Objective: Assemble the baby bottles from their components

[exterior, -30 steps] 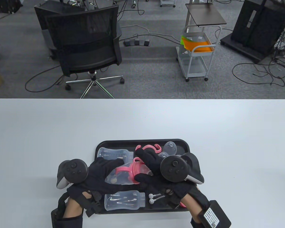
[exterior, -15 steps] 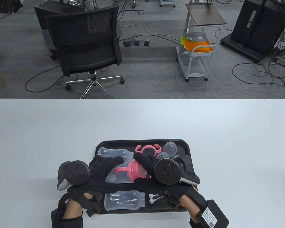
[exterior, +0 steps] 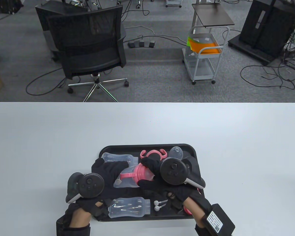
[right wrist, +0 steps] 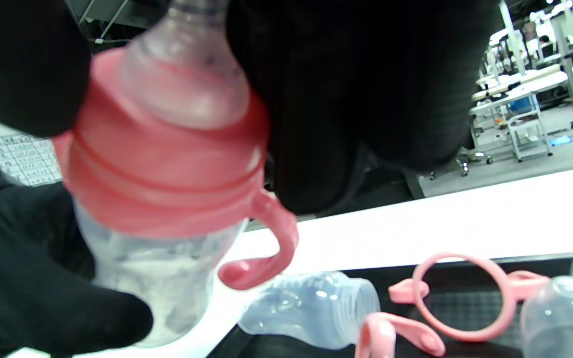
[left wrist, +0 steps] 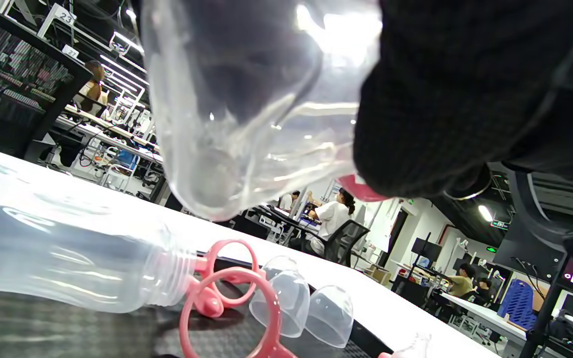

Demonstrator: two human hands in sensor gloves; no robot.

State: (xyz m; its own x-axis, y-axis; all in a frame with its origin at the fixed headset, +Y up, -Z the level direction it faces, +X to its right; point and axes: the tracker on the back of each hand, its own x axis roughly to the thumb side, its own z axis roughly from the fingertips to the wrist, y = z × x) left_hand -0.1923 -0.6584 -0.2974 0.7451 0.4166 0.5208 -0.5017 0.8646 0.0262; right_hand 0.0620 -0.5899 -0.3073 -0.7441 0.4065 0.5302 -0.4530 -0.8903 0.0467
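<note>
We hold one clear bottle point(exterior: 127, 178) above the black tray point(exterior: 147, 146) with both hands, lying on its side. Our left hand point(exterior: 105, 172) wraps its grip around the clear body, and in the left wrist view the base of the bottle point(left wrist: 232, 124) fills the top of the frame beside our gloved fingers point(left wrist: 465, 99). Our right hand point(exterior: 157, 177) closes its grip on the pink collar point(exterior: 142, 173) at the neck; the right wrist view shows that collar point(right wrist: 167, 169) with its curved handle point(right wrist: 266, 248) and the teat above it.

Two more empty bottles lie on the tray: one at the far left point(exterior: 119, 159), one along the near edge point(exterior: 129, 207). A pink handle ring point(exterior: 153, 154) and a clear cap point(exterior: 175, 152) lie toward the tray's far side. The tray sits on the white tabletop point(exterior: 147, 123).
</note>
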